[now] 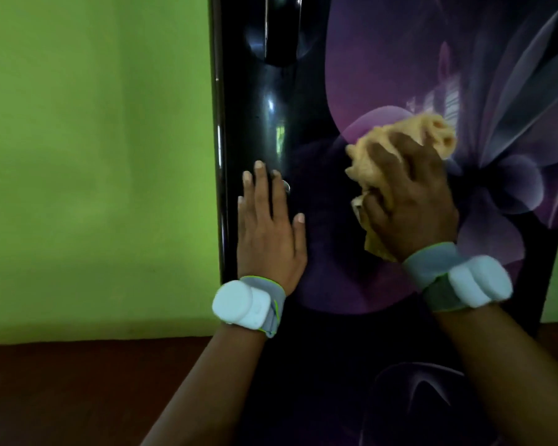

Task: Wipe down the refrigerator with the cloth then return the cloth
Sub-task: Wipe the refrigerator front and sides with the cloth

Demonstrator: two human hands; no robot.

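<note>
The refrigerator (351, 75) fills the right half of the view, its glossy black door printed with a large purple flower. My right hand (409, 197) presses a bunched tan cloth (432, 130) against the door's flower print, fingers curled into the fabric. Flat against the door near its left edge lies my left hand (268, 226), fingers straight and spread, holding nothing. Both wrists wear grey bands with white pods.
A green wall (94, 156) stands left of the refrigerator and shows again at the far right edge. Dark reddish-brown floor (62, 397) runs along the bottom. A recessed door handle (277, 33) sits near the top of the door.
</note>
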